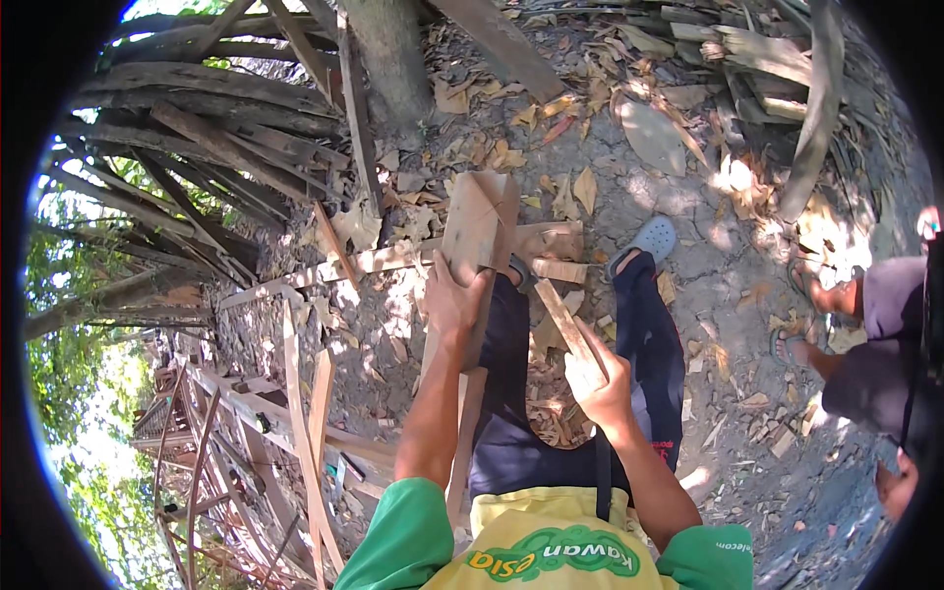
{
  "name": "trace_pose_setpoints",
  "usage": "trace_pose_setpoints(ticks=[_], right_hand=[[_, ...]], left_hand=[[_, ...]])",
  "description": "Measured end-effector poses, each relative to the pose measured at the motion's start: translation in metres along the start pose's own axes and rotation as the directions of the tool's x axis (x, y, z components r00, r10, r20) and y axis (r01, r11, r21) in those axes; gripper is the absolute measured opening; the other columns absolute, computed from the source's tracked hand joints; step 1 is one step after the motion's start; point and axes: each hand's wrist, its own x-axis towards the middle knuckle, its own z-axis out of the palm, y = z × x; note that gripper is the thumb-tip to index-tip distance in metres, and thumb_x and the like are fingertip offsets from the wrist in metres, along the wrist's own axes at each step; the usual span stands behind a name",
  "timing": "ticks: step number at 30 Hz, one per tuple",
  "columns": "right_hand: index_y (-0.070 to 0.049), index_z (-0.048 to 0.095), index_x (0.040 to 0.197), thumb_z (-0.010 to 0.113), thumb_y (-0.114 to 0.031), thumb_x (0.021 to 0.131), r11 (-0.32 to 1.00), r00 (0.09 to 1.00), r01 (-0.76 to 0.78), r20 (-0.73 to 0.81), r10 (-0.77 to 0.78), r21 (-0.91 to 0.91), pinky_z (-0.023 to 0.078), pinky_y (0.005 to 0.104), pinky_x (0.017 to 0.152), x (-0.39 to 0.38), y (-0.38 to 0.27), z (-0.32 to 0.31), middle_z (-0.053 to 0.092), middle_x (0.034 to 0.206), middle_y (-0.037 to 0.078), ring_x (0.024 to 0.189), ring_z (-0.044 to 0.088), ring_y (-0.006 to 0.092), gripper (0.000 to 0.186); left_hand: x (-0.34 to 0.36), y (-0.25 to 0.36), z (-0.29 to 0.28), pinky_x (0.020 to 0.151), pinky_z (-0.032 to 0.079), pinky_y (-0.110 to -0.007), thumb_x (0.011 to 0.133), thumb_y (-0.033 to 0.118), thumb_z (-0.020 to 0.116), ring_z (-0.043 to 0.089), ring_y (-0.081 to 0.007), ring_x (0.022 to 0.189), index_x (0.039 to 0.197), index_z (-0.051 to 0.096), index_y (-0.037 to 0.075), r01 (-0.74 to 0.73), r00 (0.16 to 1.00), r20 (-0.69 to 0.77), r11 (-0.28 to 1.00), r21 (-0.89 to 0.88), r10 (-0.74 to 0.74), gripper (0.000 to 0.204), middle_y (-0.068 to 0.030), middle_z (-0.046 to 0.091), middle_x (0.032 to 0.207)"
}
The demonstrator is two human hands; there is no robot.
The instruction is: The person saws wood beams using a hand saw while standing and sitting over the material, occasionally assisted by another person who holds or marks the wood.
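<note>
So a squared timber beam point(472, 231) is being gripped by the left hand point(455, 298), thumb on one side and fingers on the other, just left of the left leg in dark trousers point(506, 349). A short, flat wooden slat point(562, 320) is held in the right hand point(602, 391), pretty much between the knees, slanted up and to the left, well clear of the beam. Behind the beam, a long plank point(553, 239) is laid crosswise on the dirt; whether the two touch can't really be told. The right foot is covered by a grey-blue clog point(657, 238). Dry leaves and wood chips are scattered all around, weathered logs point(197, 88) are piled at upper left, and another person point(875, 379) is partly seen at far right.
</note>
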Motion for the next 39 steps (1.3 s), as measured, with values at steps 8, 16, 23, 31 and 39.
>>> trace_pose_setpoints(ticks=[8, 16, 23, 31, 39], right_hand=[[0.004, 0.059, 0.136, 0.072, -0.001, 0.087, 0.999, 0.999, -0.038, 0.010, 0.038, -0.014, 0.057, 0.0299, 0.083, -0.002, -0.002, -0.003, 0.075, 0.110, 0.019, 0.098, 0.074, 0.0188, 0.051], [0.002, 0.058, 0.137, 0.068, -0.006, 0.089, 0.999, 0.999, -0.035, -0.015, 0.036, 0.031, 0.059, 0.0354, 0.086, -0.007, 0.000, -0.005, 0.072, 0.114, 0.025, 0.104, 0.074, 0.0304, 0.050], [0.003, 0.058, 0.137, 0.069, -0.006, 0.090, 1.000, 1.000, 0.003, -0.023, -0.003, 0.009, 0.058, 0.0332, 0.089, -0.007, 0.003, -0.008, 0.072, 0.121, 0.020, 0.107, 0.074, 0.0250, 0.050], [0.001, 0.058, 0.139, 0.072, -0.006, 0.086, 0.998, 0.999, -0.030, -0.021, 0.031, 0.052, 0.058, 0.0341, 0.086, -0.007, -0.009, -0.011, 0.073, 0.118, 0.021, 0.102, 0.074, 0.0260, 0.055], [0.004, 0.065, 0.127, 0.064, -0.010, 0.094, 0.803, 0.906, -0.266, -0.147, 0.398, 0.533, 0.052, 0.0256, 0.072, -0.015, 0.017, -0.069, 0.072, 0.104, 0.008, 0.080, 0.066, 0.0125, 0.036]], left_hand=[[0.001, 0.002, 0.002, 0.107, 0.045, -0.048, 0.075, 0.055, 0.081, 0.056, -0.0454, 0.125, 0.149, 0.040, -0.008, -0.030, 1.000, -0.009, 1.000, -0.004, 0.030, 0.106, -0.0319, 0.056, 0.136], [-0.005, -0.006, 0.013, 0.108, 0.044, -0.049, 0.077, 0.052, 0.080, 0.054, -0.0458, 0.126, 0.150, 0.040, -0.006, -0.056, 0.998, -0.044, 0.998, -0.014, 0.055, 0.101, -0.0314, 0.055, 0.138], [-0.005, -0.002, 0.015, 0.107, 0.044, -0.049, 0.077, 0.051, 0.081, 0.054, -0.0464, 0.126, 0.150, 0.040, -0.006, -0.085, 0.995, -0.049, 0.996, -0.013, 0.084, 0.102, -0.0321, 0.054, 0.138], [0.002, -0.009, 0.012, 0.111, 0.040, -0.050, 0.079, 0.054, 0.081, 0.048, -0.0490, 0.132, 0.152, 0.035, -0.008, -0.095, 0.995, 0.018, 0.993, -0.065, 0.096, 0.106, -0.0366, 0.048, 0.142], [-0.010, 0.005, 0.003, 0.115, 0.037, -0.051, 0.083, 0.057, 0.075, 0.042, -0.0492, 0.139, 0.155, 0.028, -0.008, -0.036, 0.996, 0.084, 0.999, -0.011, 0.036, 0.108, -0.0366, 0.040, 0.150]])
